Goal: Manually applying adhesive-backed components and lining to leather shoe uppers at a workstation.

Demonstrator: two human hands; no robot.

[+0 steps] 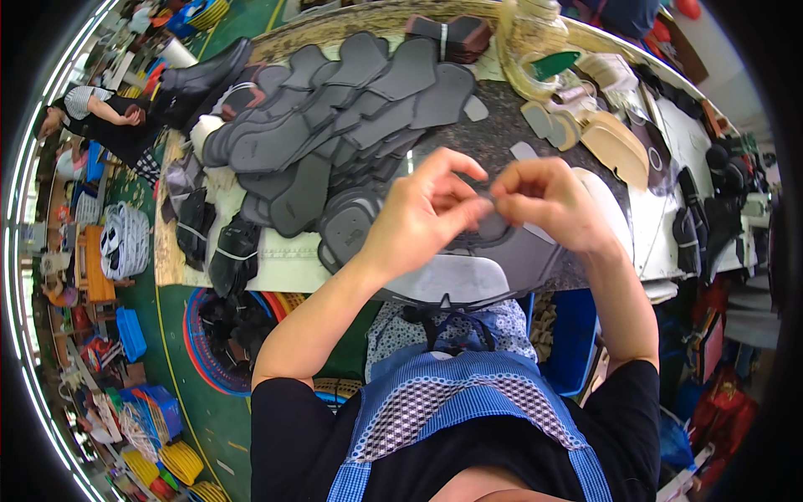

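Both of my hands are raised close together above the near edge of the worktable. My left hand [410,219] is curled, its thumb and fingertips drawn together. My right hand [562,206] pinches thumb against fingers just beside it. Whatever is between the fingertips, if anything, is too small or blurred to make out. Below the hands lie dark grey sole-shaped pieces [345,230] in a small stack, and a lighter grey curved piece [456,274] rests at the table edge against my apron. Beyond my left hand spreads a large overlapping pile of dark grey cut pieces [322,117].
A clear plastic jar [512,71] and a green piece [555,65] stand at the back right, near beige shaped parts [615,151]. Black bundles [234,255] hang at the table's left edge above a round basket [226,339]. A blue bin [573,351] sits beneath. Another person [104,121] works far left.
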